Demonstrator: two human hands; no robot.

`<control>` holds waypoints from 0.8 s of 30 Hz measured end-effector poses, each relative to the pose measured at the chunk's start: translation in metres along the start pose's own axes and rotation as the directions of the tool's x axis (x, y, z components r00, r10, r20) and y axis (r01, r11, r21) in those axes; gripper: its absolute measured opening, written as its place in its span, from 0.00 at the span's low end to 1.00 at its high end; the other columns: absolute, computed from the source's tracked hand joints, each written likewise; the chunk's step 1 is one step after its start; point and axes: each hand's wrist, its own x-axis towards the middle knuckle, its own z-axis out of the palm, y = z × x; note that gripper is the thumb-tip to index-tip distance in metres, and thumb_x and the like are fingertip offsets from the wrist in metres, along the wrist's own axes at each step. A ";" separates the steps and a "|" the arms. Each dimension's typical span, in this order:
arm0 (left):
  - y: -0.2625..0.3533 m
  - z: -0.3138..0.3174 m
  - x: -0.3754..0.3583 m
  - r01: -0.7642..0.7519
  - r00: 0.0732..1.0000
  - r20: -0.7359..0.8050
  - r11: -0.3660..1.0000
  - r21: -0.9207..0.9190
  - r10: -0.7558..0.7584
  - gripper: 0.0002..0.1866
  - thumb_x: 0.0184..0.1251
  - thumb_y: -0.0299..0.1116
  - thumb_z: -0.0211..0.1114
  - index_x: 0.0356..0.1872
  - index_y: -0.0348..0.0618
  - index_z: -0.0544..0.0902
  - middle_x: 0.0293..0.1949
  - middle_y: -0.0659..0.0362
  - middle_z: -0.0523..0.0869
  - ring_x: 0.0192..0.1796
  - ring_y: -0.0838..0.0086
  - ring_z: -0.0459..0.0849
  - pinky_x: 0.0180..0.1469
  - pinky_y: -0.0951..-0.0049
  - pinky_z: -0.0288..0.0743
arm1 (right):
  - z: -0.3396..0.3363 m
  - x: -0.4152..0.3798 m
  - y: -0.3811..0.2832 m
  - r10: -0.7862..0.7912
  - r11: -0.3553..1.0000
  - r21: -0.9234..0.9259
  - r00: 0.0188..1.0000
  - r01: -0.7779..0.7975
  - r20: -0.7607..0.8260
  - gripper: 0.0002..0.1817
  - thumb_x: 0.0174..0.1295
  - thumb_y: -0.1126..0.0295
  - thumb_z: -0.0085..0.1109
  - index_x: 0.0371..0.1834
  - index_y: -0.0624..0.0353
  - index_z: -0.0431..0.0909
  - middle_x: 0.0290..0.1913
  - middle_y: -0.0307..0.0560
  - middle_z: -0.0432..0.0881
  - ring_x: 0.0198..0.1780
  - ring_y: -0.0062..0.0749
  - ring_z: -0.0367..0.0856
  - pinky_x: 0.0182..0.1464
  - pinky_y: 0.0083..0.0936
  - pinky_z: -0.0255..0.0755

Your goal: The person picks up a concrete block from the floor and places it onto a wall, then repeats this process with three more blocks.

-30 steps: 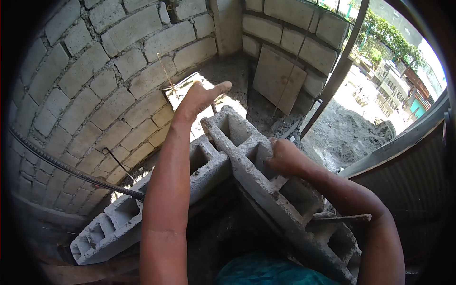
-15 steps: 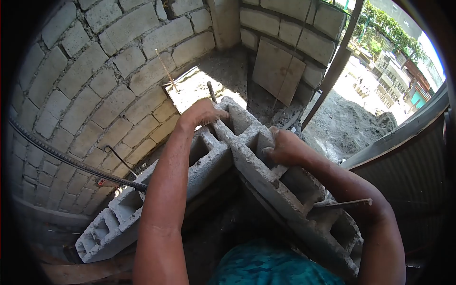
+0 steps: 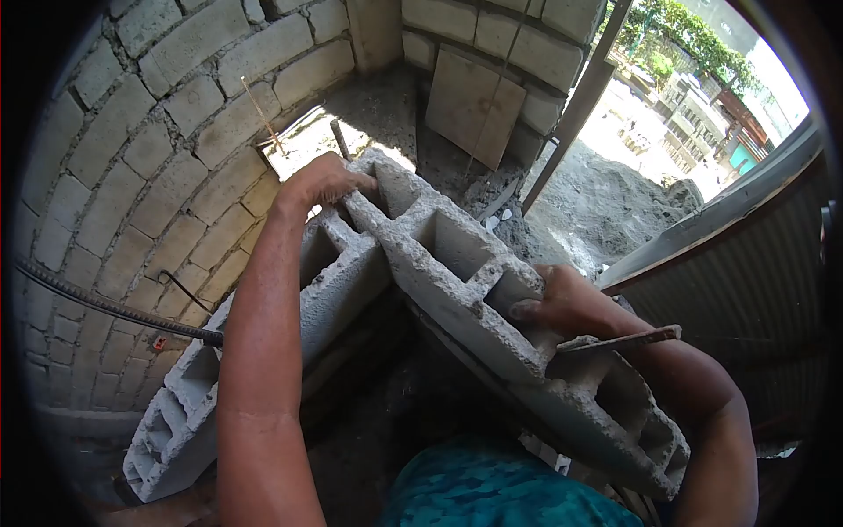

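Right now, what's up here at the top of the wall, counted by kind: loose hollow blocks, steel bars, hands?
Hollow concrete blocks: 3, the gripped block, the left block, the near block
Steel bars: 2, the ribbed rebar, the short bar
Hands: 2, left hand, right hand
Total: 7

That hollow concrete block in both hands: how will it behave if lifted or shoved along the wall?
The hollow block is probably heavy and rigid; left hand and right hand both grip it. Its rough surface likely resists sliding. Thin webs may chip.
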 end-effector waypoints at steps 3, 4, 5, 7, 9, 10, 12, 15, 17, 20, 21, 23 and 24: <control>0.001 -0.002 0.000 -0.024 1.000 0.014 1.000 0.012 0.023 0.30 0.48 0.55 0.75 0.28 0.29 0.86 0.27 0.49 0.86 0.32 0.65 0.83 0.39 0.61 0.77 | 0.001 -0.006 -0.009 0.054 0.998 0.045 0.996 -0.050 -0.075 0.28 0.58 0.64 0.64 0.55 0.76 0.75 0.30 0.67 0.84 0.38 0.46 0.88 0.46 0.37 0.80; 0.003 -0.004 -0.002 -0.042 0.999 0.029 0.999 0.018 0.041 0.32 0.47 0.57 0.75 0.28 0.27 0.86 0.27 0.49 0.86 0.32 0.65 0.84 0.39 0.60 0.77 | -0.002 -0.008 -0.011 0.030 0.998 0.051 0.997 -0.026 -0.078 0.27 0.56 0.65 0.63 0.55 0.75 0.76 0.30 0.67 0.84 0.38 0.48 0.88 0.46 0.37 0.79; 0.004 -0.004 -0.003 -0.031 0.999 0.021 0.999 0.016 0.030 0.32 0.47 0.57 0.75 0.28 0.27 0.86 0.27 0.49 0.86 0.32 0.65 0.84 0.39 0.60 0.77 | -0.004 -0.008 -0.016 0.001 0.998 0.055 0.997 0.003 -0.077 0.26 0.55 0.66 0.62 0.54 0.75 0.76 0.30 0.67 0.84 0.38 0.49 0.88 0.47 0.38 0.79; 0.002 -0.002 0.000 0.012 0.998 0.066 1.000 -0.010 -0.011 0.32 0.48 0.58 0.73 0.27 0.29 0.86 0.27 0.48 0.87 0.30 0.65 0.85 0.35 0.64 0.79 | -0.012 -0.013 -0.031 0.052 0.997 0.063 0.998 -0.050 -0.030 0.26 0.55 0.66 0.61 0.53 0.75 0.77 0.32 0.67 0.84 0.39 0.50 0.87 0.48 0.39 0.79; -0.003 0.001 0.004 0.002 0.997 0.076 1.000 -0.005 -0.002 0.33 0.48 0.59 0.73 0.28 0.29 0.87 0.28 0.47 0.87 0.31 0.64 0.86 0.37 0.64 0.79 | -0.009 -0.013 -0.033 0.108 0.992 0.068 0.994 -0.108 0.009 0.25 0.54 0.67 0.61 0.53 0.74 0.77 0.33 0.68 0.84 0.41 0.52 0.87 0.49 0.39 0.78; 0.000 0.003 0.002 -0.007 1.000 0.016 0.999 0.044 0.007 0.33 0.48 0.60 0.73 0.28 0.29 0.87 0.29 0.47 0.87 0.32 0.63 0.86 0.39 0.63 0.79 | -0.004 -0.013 -0.029 0.083 0.994 0.075 0.995 -0.079 -0.050 0.25 0.54 0.66 0.61 0.52 0.74 0.77 0.35 0.69 0.84 0.42 0.53 0.87 0.50 0.41 0.78; 0.003 0.002 -0.001 -0.009 0.998 -0.056 0.995 0.100 0.015 0.36 0.47 0.61 0.74 0.32 0.27 0.87 0.32 0.44 0.88 0.35 0.60 0.87 0.43 0.62 0.79 | 0.000 -0.006 -0.025 0.070 0.997 0.035 0.990 -0.066 -0.124 0.25 0.54 0.66 0.63 0.51 0.74 0.77 0.37 0.70 0.84 0.44 0.55 0.86 0.52 0.42 0.77; 0.013 0.003 -0.010 0.060 0.997 -0.062 0.995 0.081 -0.055 0.37 0.47 0.61 0.74 0.34 0.26 0.87 0.34 0.42 0.89 0.37 0.57 0.88 0.45 0.61 0.79 | 0.004 -0.005 -0.021 0.086 0.995 0.073 0.985 -0.075 -0.150 0.24 0.54 0.66 0.63 0.50 0.74 0.78 0.37 0.71 0.83 0.44 0.57 0.86 0.53 0.43 0.76; 0.017 0.003 -0.015 0.039 0.997 -0.075 0.997 0.060 -0.035 0.37 0.47 0.60 0.75 0.35 0.25 0.87 0.34 0.41 0.88 0.38 0.57 0.88 0.45 0.62 0.79 | 0.003 -0.007 -0.016 0.049 0.997 0.067 0.985 -0.038 -0.167 0.23 0.55 0.66 0.64 0.50 0.73 0.79 0.36 0.67 0.85 0.43 0.52 0.86 0.51 0.40 0.77; 0.023 0.006 -0.017 0.094 0.992 -0.089 0.989 0.112 -0.084 0.37 0.46 0.59 0.76 0.35 0.25 0.86 0.34 0.41 0.88 0.37 0.57 0.88 0.45 0.63 0.78 | -0.003 -0.013 -0.017 0.013 0.997 0.071 0.990 -0.003 -0.140 0.22 0.55 0.66 0.64 0.49 0.72 0.79 0.36 0.65 0.85 0.41 0.48 0.87 0.50 0.38 0.77; 0.023 0.008 -0.018 0.100 0.993 -0.077 0.992 0.076 -0.094 0.37 0.45 0.59 0.76 0.35 0.25 0.86 0.35 0.41 0.89 0.38 0.57 0.88 0.46 0.62 0.78 | -0.005 -0.014 -0.018 0.027 0.997 0.074 0.994 -0.019 -0.108 0.22 0.55 0.66 0.64 0.49 0.72 0.79 0.36 0.66 0.85 0.41 0.49 0.87 0.50 0.38 0.77; 0.018 0.003 -0.017 0.113 0.990 -0.088 0.993 0.030 -0.110 0.38 0.44 0.59 0.76 0.36 0.25 0.86 0.35 0.41 0.89 0.39 0.57 0.88 0.46 0.62 0.79 | 0.004 -0.011 -0.012 -0.016 0.999 0.042 0.989 0.022 -0.144 0.22 0.56 0.66 0.63 0.48 0.73 0.79 0.37 0.68 0.84 0.43 0.55 0.85 0.51 0.42 0.77; 0.015 0.001 -0.014 0.061 0.992 -0.116 0.997 0.036 -0.057 0.38 0.43 0.60 0.77 0.36 0.24 0.86 0.36 0.42 0.89 0.39 0.57 0.88 0.47 0.62 0.79 | 0.004 -0.004 -0.013 -0.061 0.998 0.001 0.983 0.062 -0.171 0.21 0.56 0.65 0.63 0.47 0.73 0.79 0.37 0.71 0.84 0.44 0.62 0.84 0.51 0.45 0.77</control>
